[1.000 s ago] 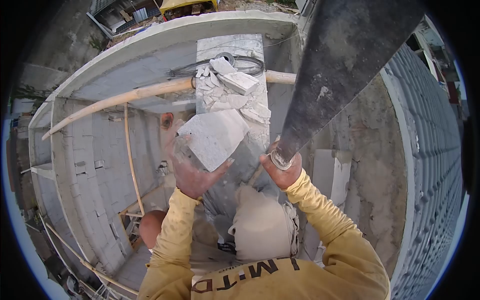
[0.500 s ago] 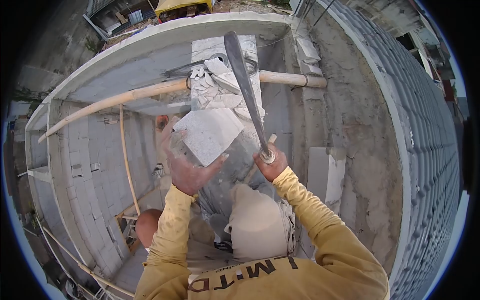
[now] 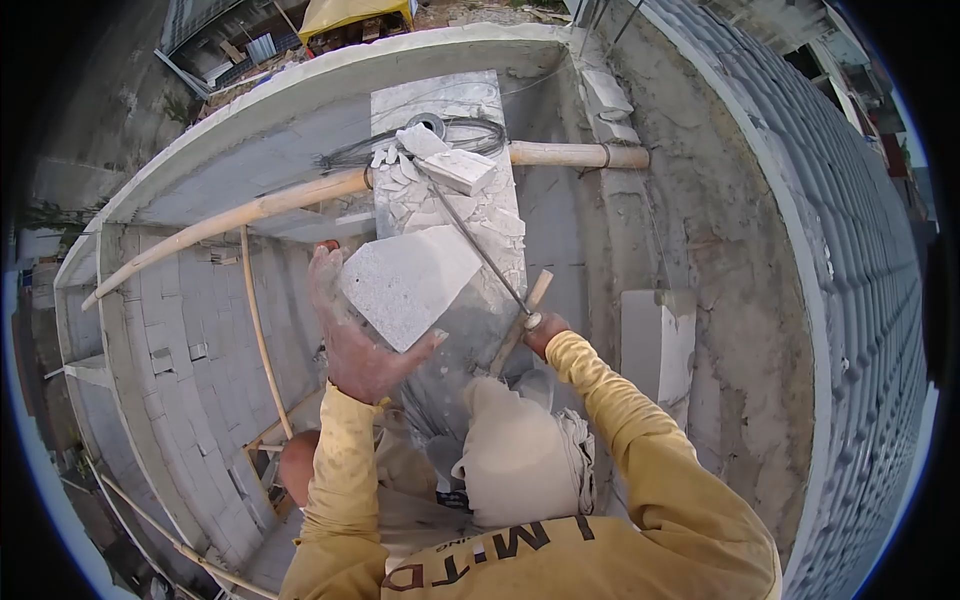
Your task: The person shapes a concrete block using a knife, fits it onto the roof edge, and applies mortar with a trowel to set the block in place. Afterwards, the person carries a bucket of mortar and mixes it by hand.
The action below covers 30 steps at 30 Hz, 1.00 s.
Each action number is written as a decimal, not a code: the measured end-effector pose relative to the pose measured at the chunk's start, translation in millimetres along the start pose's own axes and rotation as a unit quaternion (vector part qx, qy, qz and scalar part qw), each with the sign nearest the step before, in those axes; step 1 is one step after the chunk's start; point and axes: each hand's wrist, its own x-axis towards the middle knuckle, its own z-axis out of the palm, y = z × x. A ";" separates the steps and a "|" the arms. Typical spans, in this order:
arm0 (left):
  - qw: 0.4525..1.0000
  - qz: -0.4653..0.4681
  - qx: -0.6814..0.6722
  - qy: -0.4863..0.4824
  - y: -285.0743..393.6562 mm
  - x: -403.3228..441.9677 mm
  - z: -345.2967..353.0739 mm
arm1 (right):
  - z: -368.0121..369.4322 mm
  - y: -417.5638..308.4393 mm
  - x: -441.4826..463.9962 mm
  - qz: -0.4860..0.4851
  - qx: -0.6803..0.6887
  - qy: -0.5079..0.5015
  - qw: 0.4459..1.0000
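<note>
My left hand (image 3: 368, 352) is spread around the lower left side of a pale, angular block (image 3: 410, 280), with the thumb along its lower right edge and the fingers stretched up beside its left edge. My right hand (image 3: 549, 334) is closed round the handle end of a long, dark metal blade (image 3: 478, 248). The blade shows nearly edge-on and slants up left past the block's right side, over broken white pieces (image 3: 462, 170) on a board. Beside my right hand, a wooden stick (image 3: 538, 291) slants down toward my knee.
A wire coil (image 3: 478, 135) lies behind the rubble on the board (image 3: 438, 95). Wooden poles (image 3: 235, 213) cross under and beside it. A cut pale block (image 3: 655, 345) sits on the rough ledge at right, near a ribbed roof (image 3: 850, 250).
The blade has dropped from its raised position to a low slant beside the block. My right hand has turned with it. My left hand's fingers have spread away from the block's left edge.
</note>
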 end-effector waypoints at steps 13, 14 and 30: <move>0.998 -0.032 -0.007 -0.056 0.0 -6.6 -19.0 | 113.1 68.6 -21.1 -0.184 0.215 -0.187 0.941; 0.996 -0.028 0.042 -0.076 3.8 -8.4 -22.6 | 122.3 68.4 -19.2 -0.231 0.163 -0.167 0.945; 0.980 0.018 0.120 -0.158 34.8 -51.3 -44.1 | -9.1 -76.2 -73.0 0.027 -0.039 -0.035 0.998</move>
